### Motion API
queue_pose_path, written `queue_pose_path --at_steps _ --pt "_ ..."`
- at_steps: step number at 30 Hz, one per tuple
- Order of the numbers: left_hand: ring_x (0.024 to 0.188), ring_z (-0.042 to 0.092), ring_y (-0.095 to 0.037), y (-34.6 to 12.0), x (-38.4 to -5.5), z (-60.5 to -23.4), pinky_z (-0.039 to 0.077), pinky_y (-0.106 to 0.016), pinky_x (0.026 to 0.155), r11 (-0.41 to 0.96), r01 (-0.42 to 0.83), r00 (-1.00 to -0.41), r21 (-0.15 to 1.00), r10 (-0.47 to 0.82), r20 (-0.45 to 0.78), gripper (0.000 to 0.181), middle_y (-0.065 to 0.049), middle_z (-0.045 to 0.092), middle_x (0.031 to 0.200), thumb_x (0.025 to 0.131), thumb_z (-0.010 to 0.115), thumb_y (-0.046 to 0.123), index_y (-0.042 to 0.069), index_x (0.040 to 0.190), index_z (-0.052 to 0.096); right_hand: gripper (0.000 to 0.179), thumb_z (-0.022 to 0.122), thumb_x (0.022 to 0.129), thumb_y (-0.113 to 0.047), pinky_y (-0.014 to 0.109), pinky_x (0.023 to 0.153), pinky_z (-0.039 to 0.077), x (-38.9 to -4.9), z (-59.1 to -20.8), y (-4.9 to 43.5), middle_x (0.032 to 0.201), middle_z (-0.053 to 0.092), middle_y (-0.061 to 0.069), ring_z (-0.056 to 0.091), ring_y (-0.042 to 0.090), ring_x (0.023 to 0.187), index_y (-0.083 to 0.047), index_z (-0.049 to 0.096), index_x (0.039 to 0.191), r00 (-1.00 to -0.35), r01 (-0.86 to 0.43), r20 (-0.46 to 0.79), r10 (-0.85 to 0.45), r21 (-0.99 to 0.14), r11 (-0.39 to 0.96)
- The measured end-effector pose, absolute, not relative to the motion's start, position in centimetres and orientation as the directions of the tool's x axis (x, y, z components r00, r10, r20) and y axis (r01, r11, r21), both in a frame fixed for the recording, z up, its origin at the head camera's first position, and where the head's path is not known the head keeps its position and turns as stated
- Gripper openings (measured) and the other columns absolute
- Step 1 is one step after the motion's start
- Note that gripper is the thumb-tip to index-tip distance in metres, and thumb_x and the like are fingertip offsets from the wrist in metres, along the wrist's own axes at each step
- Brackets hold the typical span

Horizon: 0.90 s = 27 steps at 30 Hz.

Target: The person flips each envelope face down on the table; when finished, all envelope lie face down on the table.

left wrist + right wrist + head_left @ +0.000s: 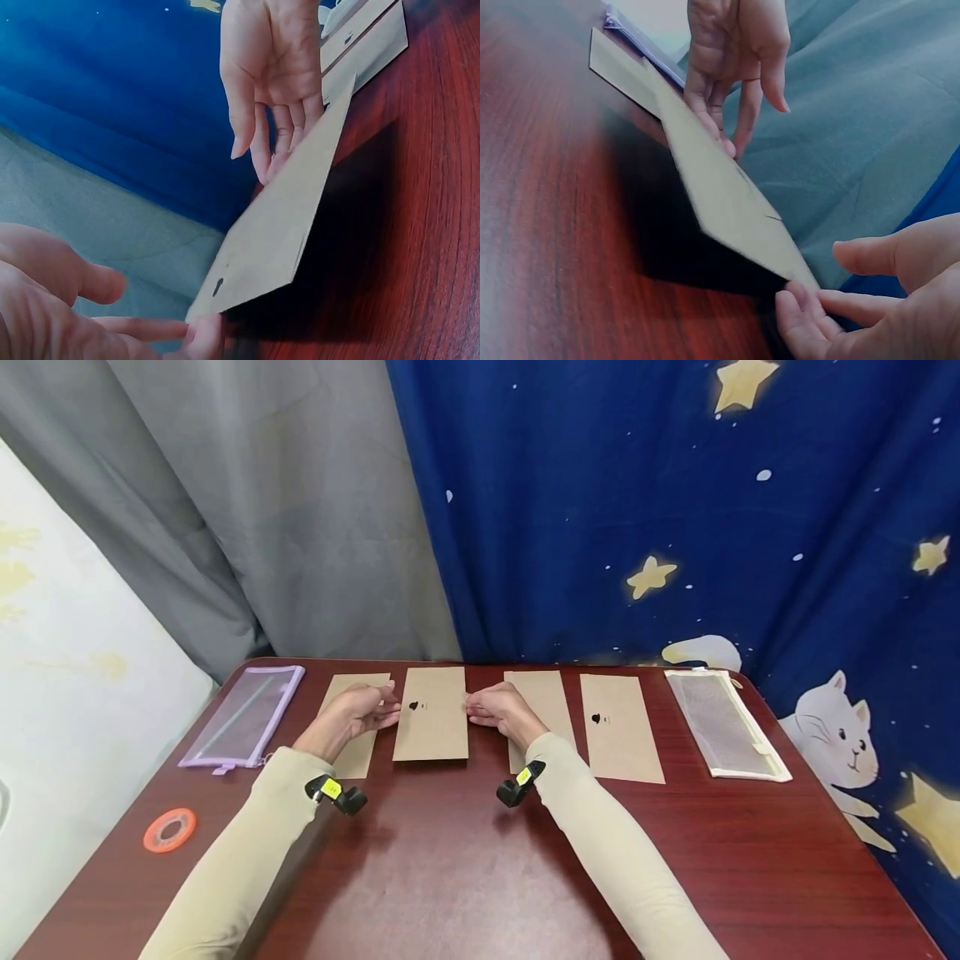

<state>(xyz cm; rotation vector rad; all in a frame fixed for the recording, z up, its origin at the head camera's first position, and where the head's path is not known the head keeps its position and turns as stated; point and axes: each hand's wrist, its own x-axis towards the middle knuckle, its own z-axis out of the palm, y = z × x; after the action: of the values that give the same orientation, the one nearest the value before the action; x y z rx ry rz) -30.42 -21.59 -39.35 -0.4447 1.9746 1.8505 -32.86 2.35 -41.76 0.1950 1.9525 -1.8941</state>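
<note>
A glossy reddish-brown wooden table (pixel 420 877) fills the foreground, with two cream sleeves (pixel 240 856) reaching across it, both cut off by the bottom of the head view. A flat orange ring (pixel 152 832) lies beyond the near left part of the tabletop. Farther off, a plain tan rectangular paper card (pixel 435 727) is held raised between the two hands, midway along the row, its shadow dark on the wood below. It looks flat and matt, with straight edges, a small black hat-like mark near its left edge and a line of print too tiny to read. Its underside is hidden in the head view, as are some fingertips. The long axis seems to run away from the person, with a short edge facing near.

The left hand (pixel 362 708) supports the card's left edge and the right hand (pixel 502 706) its right edge, on fairly straight fingers, both thumbs standing clear. The left hand partly covers a tan paper rectangle (pixel 352 760); the right hand and sleeve hide part of a second tan rectangle (pixel 546 697). A third, black-marked tan rectangle (pixel 618 727) lies farther right. A lavender-edged mesh pouch (pixel 262 718) and a white-edged mesh pouch (pixel 720 722) flank the row. Behind hang a grey curtain (pixel 322 510) and a starry blue curtain (pixel 600 460).
</note>
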Motion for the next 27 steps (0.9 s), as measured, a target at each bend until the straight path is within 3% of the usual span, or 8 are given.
queue_pose_path --at_steps 6,14,21,27 --pt "0.094 0.058 -0.011 -21.6 -30.4 -39.3 0.054 -0.027 0.102 0.089 -0.474 -0.874 0.876 0.074 -0.480 0.050 -0.014 0.053 0.117 0.109 0.039 0.016 -0.015 0.148 0.035 0.024 0.066 0.088 0.010 0.031 0.086 0.062 -32.6 -42.3 2.1 0.097 0.072 0.010 0.064 0.010 0.078 0.012 0.070 0.112 -0.939 0.324 -0.322 -0.122 -0.946 0.002" --pt "0.085 0.064 -0.009 -21.5 -30.3 -39.2 0.057 -0.025 0.096 0.081 -0.456 -0.881 0.886 0.100 -0.462 0.042 -0.003 0.063 0.094 0.108 0.038 0.005 -0.014 0.146 0.040 0.024 0.066 0.090 0.009 0.020 0.071 0.059 -32.2 -42.6 2.4 0.095 0.065 0.009 0.062 0.009 0.074 0.011 0.068 0.113 -0.947 0.311 -0.309 -0.085 -0.950 -0.006" --pt "0.073 0.067 -0.006 -21.5 -30.5 -39.0 0.061 -0.021 0.081 -0.008 -0.443 -0.895 0.897 0.073 -0.441 0.043 0.001 0.068 0.080 0.104 0.046 0.000 -0.015 0.144 0.043 0.026 0.063 0.089 0.012 0.017 0.067 0.056 -31.9 -42.4 2.8 0.091 0.062 0.006 0.060 0.010 0.074 0.012 0.066 0.115 -0.946 0.306 -0.301 -0.122 -0.952 -0.026" --pt "0.063 0.070 -0.005 -21.5 -30.5 -38.3 0.062 -0.021 0.074 -0.065 -0.406 -0.914 0.912 0.020 -0.405 0.033 0.001 0.073 0.071 0.098 0.059 -0.002 -0.010 0.131 0.059 0.028 0.062 0.090 0.012 0.019 0.067 0.055 -32.0 -42.1 3.1 0.087 0.063 0.004 0.059 0.010 0.073 0.012 0.065 0.117 -0.940 0.305 -0.298 -0.165 -0.952 -0.023"
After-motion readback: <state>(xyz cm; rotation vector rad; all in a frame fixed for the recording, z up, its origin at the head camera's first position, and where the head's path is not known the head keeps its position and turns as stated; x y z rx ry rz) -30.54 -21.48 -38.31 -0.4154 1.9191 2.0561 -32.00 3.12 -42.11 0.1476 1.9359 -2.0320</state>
